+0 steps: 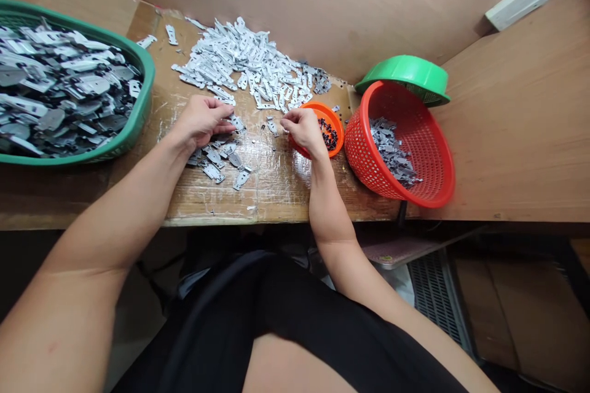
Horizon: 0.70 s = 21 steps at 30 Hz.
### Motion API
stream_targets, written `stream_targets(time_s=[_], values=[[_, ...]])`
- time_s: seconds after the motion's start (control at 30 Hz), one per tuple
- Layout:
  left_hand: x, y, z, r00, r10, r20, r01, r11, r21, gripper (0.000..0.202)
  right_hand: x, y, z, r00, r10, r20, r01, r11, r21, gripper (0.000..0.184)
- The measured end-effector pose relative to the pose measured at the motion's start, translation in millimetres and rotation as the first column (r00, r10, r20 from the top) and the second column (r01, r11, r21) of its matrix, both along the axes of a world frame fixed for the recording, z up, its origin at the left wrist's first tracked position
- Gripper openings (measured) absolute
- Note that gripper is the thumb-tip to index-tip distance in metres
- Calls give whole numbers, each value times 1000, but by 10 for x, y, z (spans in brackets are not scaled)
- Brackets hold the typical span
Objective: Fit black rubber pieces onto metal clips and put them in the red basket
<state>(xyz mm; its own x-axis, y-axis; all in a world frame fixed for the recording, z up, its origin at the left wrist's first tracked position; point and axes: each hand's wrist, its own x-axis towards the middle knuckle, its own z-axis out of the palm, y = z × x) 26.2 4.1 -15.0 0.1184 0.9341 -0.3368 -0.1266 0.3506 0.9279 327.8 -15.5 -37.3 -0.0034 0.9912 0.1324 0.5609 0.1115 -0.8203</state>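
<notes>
My left hand (205,121) pinches a small flat metal plate (238,123) by its edge, just above the table. Below that hand lies a loose group of similar metal plates (214,166). My right hand (302,128) has its thumb and fingertips pressed together beside the orange bowl (340,146), which holds small dark parts (329,135). What sits in those fingertips, if anything, is too small to make out. Close to them on the table is a small metal piece (271,127).
At the back spreads a heap of silvery metal plates (249,58). A green basket (146,83) full of metal-and-black parts stands left. On the right, a red basket (369,163) tilts, with small grey pieces inside; a green basket (405,73) leans behind it. A power strip (520,0) hangs on the wall.
</notes>
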Motion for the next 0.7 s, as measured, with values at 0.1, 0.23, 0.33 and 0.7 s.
stream_targets(time_s=[0.1,0.23,0.33,0.7], values=[[-54,41,-15,1000,-1,-8,1,1000,17,39,-172,112,-67,985,98,143,-101,995,17,20],[-70,56,-39,1000,-14,-26,14,1000,6,42,-372,221,-63,923,246,297,-244,969,-45,30],[-59,39,-21,999,-8,-31,8,1000,4,39,-370,172,14,916,271,294,-256,963,-89,33],[34,-37,-46,997,-82,11,82,997,-7,38,-491,-156,395,936,265,-230,-292,952,-95,48]])
